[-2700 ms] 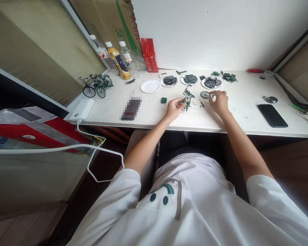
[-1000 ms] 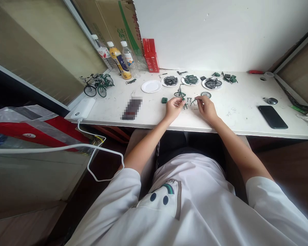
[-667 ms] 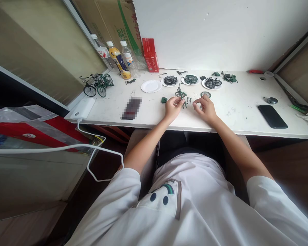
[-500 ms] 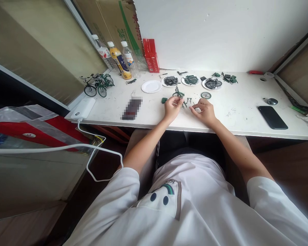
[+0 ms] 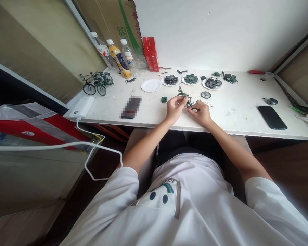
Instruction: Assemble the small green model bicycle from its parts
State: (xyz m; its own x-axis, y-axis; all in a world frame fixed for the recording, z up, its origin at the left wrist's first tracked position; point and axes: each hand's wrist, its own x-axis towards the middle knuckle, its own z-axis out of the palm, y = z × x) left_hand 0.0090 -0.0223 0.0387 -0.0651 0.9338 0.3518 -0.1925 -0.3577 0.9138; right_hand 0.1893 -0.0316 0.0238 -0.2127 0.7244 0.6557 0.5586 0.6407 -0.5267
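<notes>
My left hand (image 5: 176, 106) is closed in a pinch on a partly built green model bicycle (image 5: 184, 94), held tilted just above the table. Close beside it, my right hand (image 5: 201, 112) has its thumb and fingers pressed together at the bicycle's near end. Whatever sits between those fingertips is too small and hidden to name. A loose spoked wheel (image 5: 205, 95) lies beyond my right hand. Left of my left hand there is a small green block-like part (image 5: 164, 99).
Paper plates of model parts, one with dark pieces (image 5: 170, 80), one with green pieces (image 5: 191, 79) and one with wheels (image 5: 213, 83), stand behind. A bare plate (image 5: 151, 85), finished model bicycles (image 5: 97, 83) and bottles (image 5: 120, 58) are leftward. A black phone (image 5: 272, 117) lies right.
My right hand has moved left, up to the model bicycle. My left hand and the bicycle have shifted slightly right, and the bicycle's tilt has changed.
</notes>
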